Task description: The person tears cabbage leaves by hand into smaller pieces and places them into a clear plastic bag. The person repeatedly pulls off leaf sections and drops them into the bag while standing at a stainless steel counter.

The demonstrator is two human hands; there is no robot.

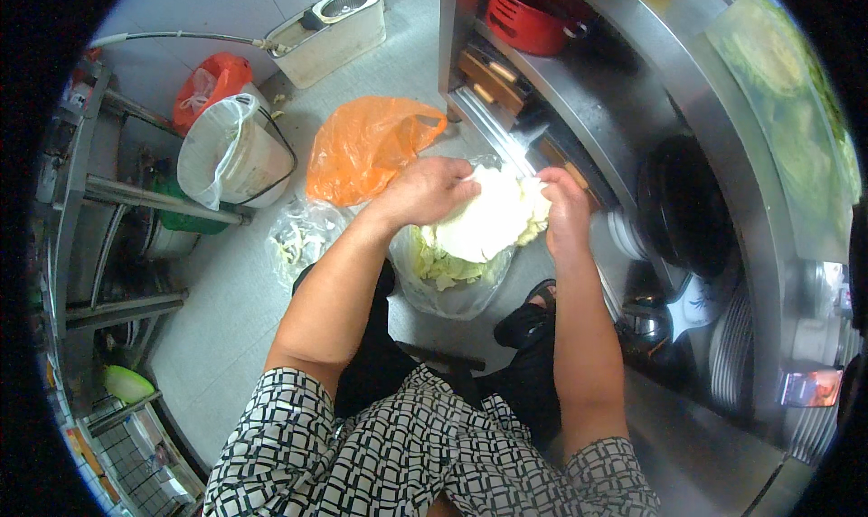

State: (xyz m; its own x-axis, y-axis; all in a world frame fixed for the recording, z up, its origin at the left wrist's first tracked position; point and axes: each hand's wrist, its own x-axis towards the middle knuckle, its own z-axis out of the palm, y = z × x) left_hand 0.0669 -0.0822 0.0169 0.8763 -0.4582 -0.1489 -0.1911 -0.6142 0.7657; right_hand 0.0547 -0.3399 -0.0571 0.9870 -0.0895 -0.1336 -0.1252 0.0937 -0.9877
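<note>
Between my two hands I hold a pale cabbage leaf [481, 215], so brightly lit that its surface is washed out. My left hand [434, 188] pinches its upper left edge with thumb and fingers. At its right edge, my right hand [566, 201] grips the leaf's frilly rim. Below it, a clear plastic bag [451, 303] on the floor holds torn green cabbage pieces [441, 266], partly hidden by the leaf. Left of that, a smaller clear bag [308, 235] contains thin pale scraps. An orange plastic bag [369, 147] lies just beyond my left hand.
A lined white bucket [237, 161] stands left, near a red bag [213, 86]. Metal racking [156, 198] runs along the left side. Steel shelving [610, 103] at right holds a red basket [529, 18], dark pans [688, 205] and stacked plates [732, 347]. A long plastic container [332, 42] sits by the wall.
</note>
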